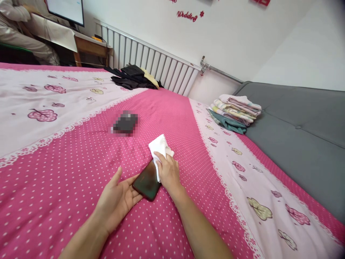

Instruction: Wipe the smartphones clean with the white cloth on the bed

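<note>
On the pink dotted bedspread lies a dark smartphone (147,184), tilted in view, its glossy dark face upward. My left hand (120,198) is palm up at the phone's left edge, thumb spread wide and fingers stretched out, their tips reaching beneath it. My right hand (168,171) is closed around a folded white cloth (159,145) and presses it against the phone's upper right part. The cloth and fingers hide that end of the phone.
A blurred-out dark object (126,123) lies farther up the bed (167,108). Dark clothes (133,77) are heaped by the grey radiator (151,54). Folded fabrics (234,111) are stacked against the grey headboard (299,115). A person (18,28) sits at a desk with a monitor (66,10).
</note>
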